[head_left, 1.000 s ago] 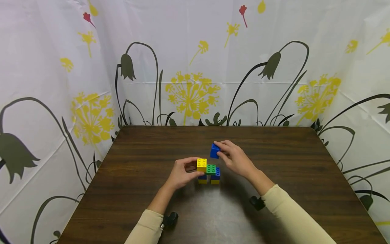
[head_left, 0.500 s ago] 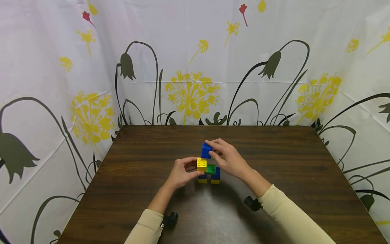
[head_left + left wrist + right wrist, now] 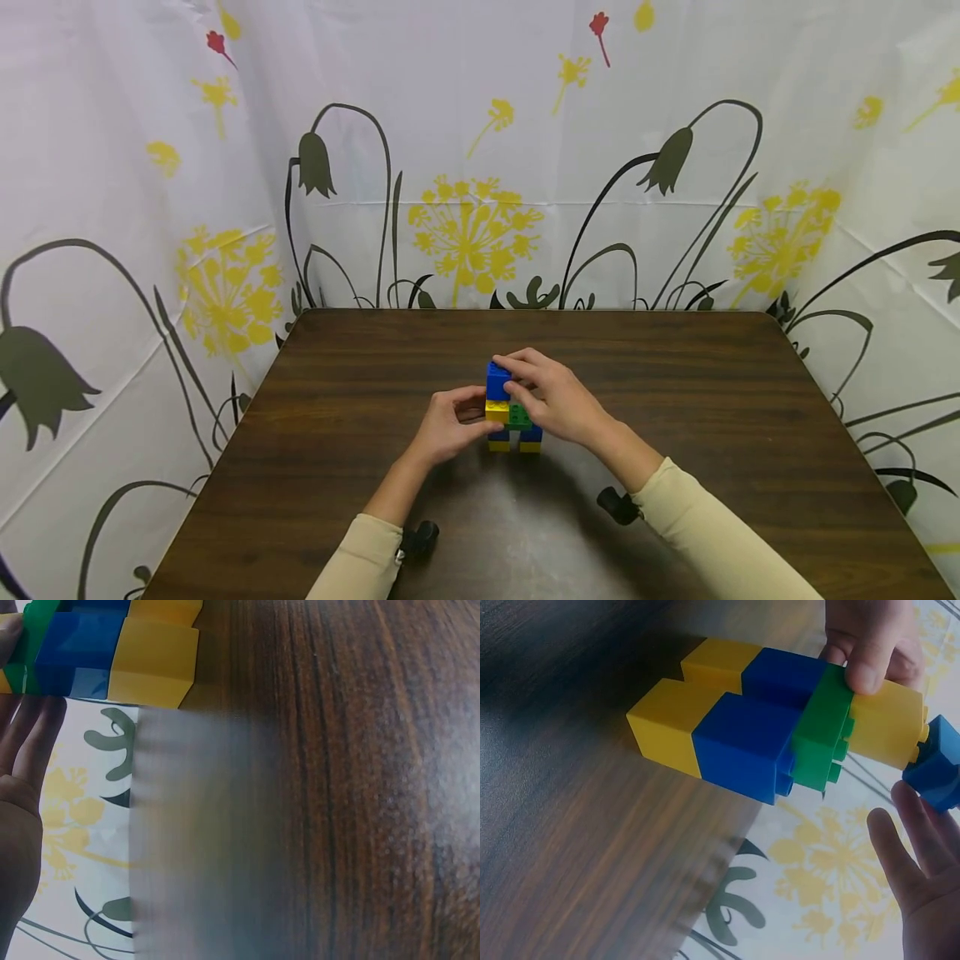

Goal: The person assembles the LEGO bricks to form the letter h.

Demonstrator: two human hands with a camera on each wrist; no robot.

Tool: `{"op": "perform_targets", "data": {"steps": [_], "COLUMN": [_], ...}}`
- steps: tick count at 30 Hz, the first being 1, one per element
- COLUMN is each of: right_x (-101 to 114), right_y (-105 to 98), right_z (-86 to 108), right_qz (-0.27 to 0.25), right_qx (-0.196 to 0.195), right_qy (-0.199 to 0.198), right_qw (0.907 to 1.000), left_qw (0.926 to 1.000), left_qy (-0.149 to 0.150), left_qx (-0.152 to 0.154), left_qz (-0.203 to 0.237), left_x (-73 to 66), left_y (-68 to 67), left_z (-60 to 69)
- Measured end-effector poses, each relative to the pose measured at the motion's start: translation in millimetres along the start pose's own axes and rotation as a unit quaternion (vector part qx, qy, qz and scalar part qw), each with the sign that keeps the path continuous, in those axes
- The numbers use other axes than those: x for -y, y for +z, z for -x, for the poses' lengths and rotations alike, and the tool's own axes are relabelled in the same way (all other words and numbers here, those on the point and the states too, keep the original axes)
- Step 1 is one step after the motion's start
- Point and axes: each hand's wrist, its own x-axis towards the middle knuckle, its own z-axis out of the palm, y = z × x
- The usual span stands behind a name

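Note:
With thumb and fingers, my left hand (image 3: 450, 427) grips the upper yellow brick (image 3: 496, 412) of a small toy-brick structure. That brick sits on the left part of a green brick (image 3: 519, 417). The green one bridges two columns, each a dark blue brick (image 3: 742, 742) on a yellow brick (image 3: 667, 724). My right hand (image 3: 561, 402) pinches a separate blue brick (image 3: 497, 382) right above the upper yellow one. In the right wrist view this blue brick (image 3: 934, 766) is slightly tilted at the yellow studs; whether it is pressed on, I cannot tell.
The structure stands on a dark wood-grain table (image 3: 337, 367). Behind the table hangs a white curtain (image 3: 465, 83) with printed flowers. Black wrist cameras, left (image 3: 420, 540) and right (image 3: 618, 505), hang below the sleeves.
My right hand has carried the blue brick left, then down, from above the structure's right side onto or just over the upper yellow brick. My left hand has stayed still.

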Motion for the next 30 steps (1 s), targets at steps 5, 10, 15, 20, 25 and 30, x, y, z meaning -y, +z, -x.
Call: {"op": "perform_targets", "data": {"steps": [5,10,15,20,25,30], "right_x": [1.7,2.3,3.6,5.6,6.9,7.0], "right_y": [1.4,2.9,2.1,0.1,-1.2,-2.7], "right_z": [1.3,3.0,3.4,4.1,4.3,3.5], "right_qz": [-0.001,0.007,0.020,0.034,0.042,0.057], "right_qx": [0.004,0.003,-0.001,-0.002,-0.003,-0.002], "right_qy": [-0.004,-0.015,-0.032,-0.046,-0.054,-0.055], "right_qw": [1.0000,0.9999,0.9993,0.9984,0.9977,0.9968], "left_qw": [1.0000,1.0000,0.9999,0.9997,0.9997,0.9997], "left_qy": [0.000,0.003,0.009,0.010,0.009,0.007], "left_qx": [0.001,0.002,0.002,0.003,0.003,0.002], "left_qz": [0.004,0.007,0.013,0.020,0.024,0.023], "left_x": [0.3,0.6,1.8,1.8,3.4,1.6], "left_y": [0.2,-0.2,-0.1,0.0,-0.4,-0.4], "left_z": [-0.7,0.0,-0.2,-0.8,-1.0,-1.0]}}
